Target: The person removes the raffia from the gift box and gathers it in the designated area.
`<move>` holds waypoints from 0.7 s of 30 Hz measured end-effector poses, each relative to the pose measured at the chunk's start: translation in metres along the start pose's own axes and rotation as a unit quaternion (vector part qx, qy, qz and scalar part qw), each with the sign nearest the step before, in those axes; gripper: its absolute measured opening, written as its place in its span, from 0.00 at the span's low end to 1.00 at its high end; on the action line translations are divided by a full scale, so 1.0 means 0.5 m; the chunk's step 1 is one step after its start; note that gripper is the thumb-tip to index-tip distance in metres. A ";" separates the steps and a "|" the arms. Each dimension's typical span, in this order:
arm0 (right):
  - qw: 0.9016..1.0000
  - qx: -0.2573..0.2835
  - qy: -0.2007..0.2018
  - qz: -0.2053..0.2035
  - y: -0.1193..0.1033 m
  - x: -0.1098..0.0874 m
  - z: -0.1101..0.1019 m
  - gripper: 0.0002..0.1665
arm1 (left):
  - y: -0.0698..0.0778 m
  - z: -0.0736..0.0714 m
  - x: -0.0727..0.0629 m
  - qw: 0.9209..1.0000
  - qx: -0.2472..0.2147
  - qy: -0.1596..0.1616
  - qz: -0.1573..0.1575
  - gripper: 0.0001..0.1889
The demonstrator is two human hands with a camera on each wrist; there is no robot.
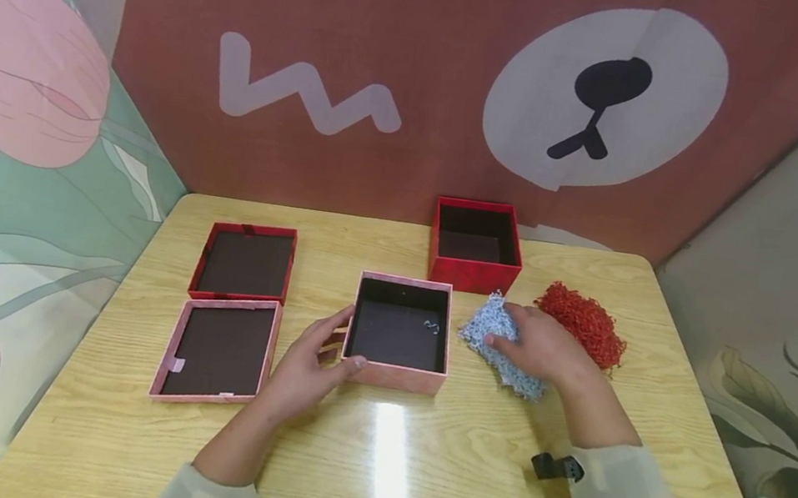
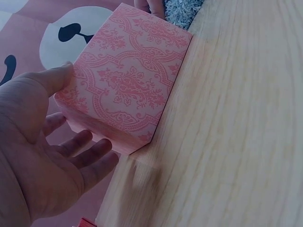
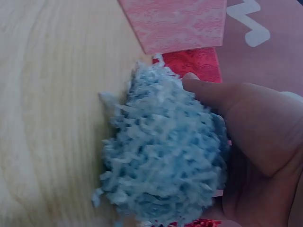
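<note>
A pink patterned box (image 1: pixel 400 379) stands upright on the table, its dark inside holding a small curl of blue paper (image 1: pixel 432 326). At its left front corner is my left hand (image 1: pixel 302 375), thumb on the front rim and fingers along the left wall; the left wrist view shows the thumb (image 2: pixel 60 78) against the box's top edge. My right hand (image 1: pixel 551 349) grips a bundle of light blue shredded paper (image 3: pixel 163 146) just right of the box, thumb on the near side. The far fingers are hidden behind the bundle.
Behind stands a red open box (image 1: pixel 474 276). A heap of red shredded paper (image 1: pixel 585 328) lies beyond the right hand. At the left, a red lid (image 1: pixel 198 266) and a pink lid (image 1: pixel 165 361) lie inside up. A printed wall (image 1: pixel 290 159) borders the table's back.
</note>
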State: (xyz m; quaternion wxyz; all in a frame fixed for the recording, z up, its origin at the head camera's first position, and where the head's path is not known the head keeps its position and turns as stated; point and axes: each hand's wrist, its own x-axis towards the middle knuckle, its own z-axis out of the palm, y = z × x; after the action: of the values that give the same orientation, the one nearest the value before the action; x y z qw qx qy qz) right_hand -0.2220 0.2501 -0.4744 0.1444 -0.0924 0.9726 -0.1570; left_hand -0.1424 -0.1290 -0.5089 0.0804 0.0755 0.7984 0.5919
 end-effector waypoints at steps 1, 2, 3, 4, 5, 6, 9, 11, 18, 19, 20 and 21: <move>1.000 0.003 0.001 -0.001 0.000 -0.004 -0.003 0.51 | 0.000 0.000 0.000 1.000 0.001 0.000 0.000 0.41; 1.000 0.008 0.002 -0.005 0.000 -0.008 -0.006 0.51 | 0.000 0.000 -0.001 1.000 0.002 -0.001 -0.001 0.41; 1.000 0.011 0.004 -0.009 0.000 -0.012 -0.009 0.51 | 0.000 0.000 -0.001 1.000 0.002 -0.001 -0.001 0.41; 1.000 0.014 0.008 -0.012 0.000 -0.016 -0.012 0.51 | 0.001 0.000 -0.001 1.000 0.003 -0.002 -0.002 0.42; 1.000 0.018 0.010 -0.015 0.001 -0.018 -0.014 0.50 | 0.000 0.000 -0.001 1.000 0.004 -0.002 -0.002 0.42; 1.000 0.021 0.014 -0.018 0.001 -0.021 -0.016 0.50 | 0.000 -0.001 -0.002 1.000 0.005 -0.002 -0.002 0.42; 0.999 0.030 0.025 -0.024 0.001 -0.027 -0.022 0.49 | 0.001 -0.002 -0.002 1.000 0.007 -0.002 0.000 0.42; 0.998 0.039 0.034 -0.030 0.003 -0.030 -0.024 0.48 | 0.002 -0.002 -0.001 1.000 0.007 -0.001 0.001 0.42; 0.994 0.074 0.060 -0.051 0.014 -0.043 -0.020 0.47 | 0.011 -0.007 -0.001 1.000 0.016 -0.007 0.005 0.41; 0.993 0.078 0.065 -0.057 0.016 -0.046 -0.019 0.46 | 0.012 -0.009 -0.002 1.000 0.021 -0.006 0.010 0.41; 0.992 0.082 0.070 -0.061 0.018 -0.048 -0.019 0.46 | 0.014 -0.012 -0.002 1.000 0.027 -0.005 0.015 0.41; 0.991 0.086 0.077 -0.067 0.020 -0.051 -0.018 0.46 | 0.016 -0.015 -0.002 0.999 0.035 -0.002 0.021 0.41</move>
State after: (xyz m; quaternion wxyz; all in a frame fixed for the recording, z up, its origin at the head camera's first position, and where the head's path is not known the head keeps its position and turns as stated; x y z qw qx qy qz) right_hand -0.2021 0.2678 -0.4628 0.0659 -0.1319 0.9554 -0.2558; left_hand -0.1427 -0.1337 -0.4990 0.0670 0.0967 0.8166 0.5651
